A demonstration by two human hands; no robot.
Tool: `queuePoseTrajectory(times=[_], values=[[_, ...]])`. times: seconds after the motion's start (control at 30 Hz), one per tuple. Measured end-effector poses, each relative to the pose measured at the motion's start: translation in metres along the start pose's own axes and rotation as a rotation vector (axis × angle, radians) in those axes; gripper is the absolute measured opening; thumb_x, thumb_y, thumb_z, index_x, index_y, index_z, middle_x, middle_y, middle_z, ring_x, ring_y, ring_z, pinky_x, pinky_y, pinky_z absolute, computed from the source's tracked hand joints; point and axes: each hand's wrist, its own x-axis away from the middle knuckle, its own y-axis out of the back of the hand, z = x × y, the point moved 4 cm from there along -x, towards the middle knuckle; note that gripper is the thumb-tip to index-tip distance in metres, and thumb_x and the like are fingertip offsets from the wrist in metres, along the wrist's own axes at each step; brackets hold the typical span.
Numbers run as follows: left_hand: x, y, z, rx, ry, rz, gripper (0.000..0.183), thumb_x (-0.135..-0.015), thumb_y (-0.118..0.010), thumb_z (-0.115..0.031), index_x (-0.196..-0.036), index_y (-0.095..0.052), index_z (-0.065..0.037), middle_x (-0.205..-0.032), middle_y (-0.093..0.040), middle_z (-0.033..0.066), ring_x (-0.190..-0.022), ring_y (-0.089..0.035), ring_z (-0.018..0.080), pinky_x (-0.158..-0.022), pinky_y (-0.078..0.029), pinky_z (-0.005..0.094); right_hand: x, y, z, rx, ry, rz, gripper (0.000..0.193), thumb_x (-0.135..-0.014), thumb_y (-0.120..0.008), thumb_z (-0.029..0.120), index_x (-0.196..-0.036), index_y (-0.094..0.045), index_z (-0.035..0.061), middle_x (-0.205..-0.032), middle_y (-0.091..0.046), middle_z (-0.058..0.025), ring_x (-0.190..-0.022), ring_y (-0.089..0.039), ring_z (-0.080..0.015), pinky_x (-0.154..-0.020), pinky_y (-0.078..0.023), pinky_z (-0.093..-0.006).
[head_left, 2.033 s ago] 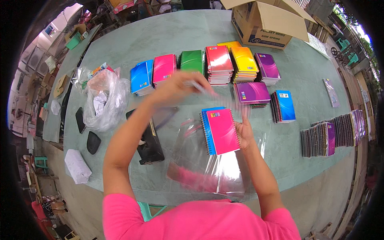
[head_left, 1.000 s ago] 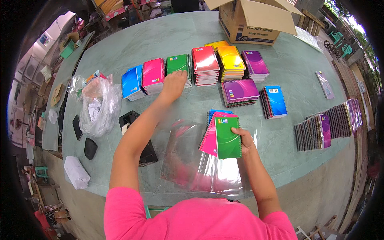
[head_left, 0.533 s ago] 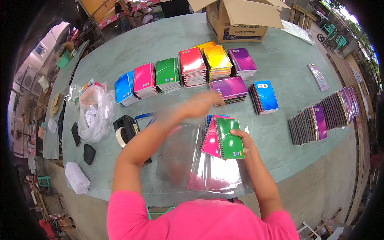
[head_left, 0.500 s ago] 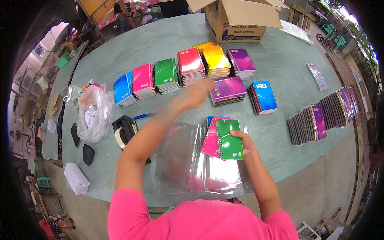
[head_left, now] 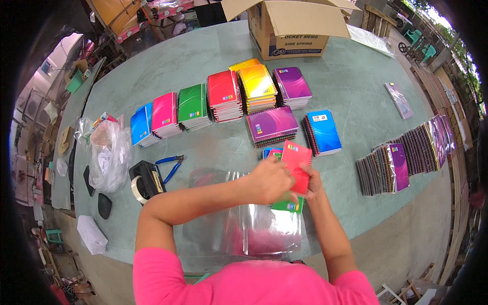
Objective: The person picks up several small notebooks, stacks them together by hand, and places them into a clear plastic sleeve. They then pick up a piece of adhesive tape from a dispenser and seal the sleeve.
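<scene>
My right hand [head_left: 314, 184] grips a small fanned bunch of spiral notebooks by its right edge. On top is a red notebook [head_left: 297, 165], and a green notebook [head_left: 296, 205] shows beneath it; blue and pink ones peek out behind. My left hand [head_left: 273, 181] is closed at the left edge of the red notebook, its fingers curled and partly blurred. Below the hands lie clear plastic sleeves [head_left: 274, 229] on the table. Just beyond the hands sit a stack of purple notebooks [head_left: 273, 123] and a stack of blue notebooks [head_left: 324, 131].
Farther back stand stacks of blue, pink, green, red, yellow [head_left: 257, 81] and purple notebooks. A cardboard box [head_left: 290, 35] is behind them. Wrapped notebook packs [head_left: 399, 162] line the right. At left are a tape dispenser [head_left: 148, 179], blue pliers [head_left: 170, 165] and a plastic bag [head_left: 111, 157].
My left hand has come back from the far stacks to the bunch in my right hand. A red notebook now lies on the green one. The view has shifted slightly.
</scene>
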Motion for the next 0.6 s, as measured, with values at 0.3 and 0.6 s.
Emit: queuePoseTrajectory(times=[0.3,0.6], values=[[-0.039,-0.014,0.215,-0.197,0.579,-0.574,0.025,-0.078,-0.062,-0.027,-0.086,-0.059,-0.003,-0.091,-0.062,0.0154,-0.092,-0.058,0.0284,-0.082,-0.042,0.0424,0.017,0.036,0.001,-0.023,-0.045,-0.022,0.049,-0.075,-0.060,0.006,-0.120,-0.046,-0.0062,-0.110,-0.058,-0.0221,-0.099,-0.061,-0.0313,-0.089,-0.049,-0.0445],[-0.011,-0.001,-0.001,-0.172,-0.212,-0.431,0.015,-0.073,-0.059,-0.023,-0.075,-0.061,-0.009,-0.069,-0.057,0.0074,-0.074,-0.056,0.0237,-0.069,-0.042,0.0401,0.006,0.017,0.007,-0.282,0.057,0.100,0.053,-0.078,-0.064,0.020,-0.121,-0.046,-0.0036,-0.118,-0.055,-0.0189,-0.106,-0.057,-0.0309,-0.090,-0.047,-0.0435]])
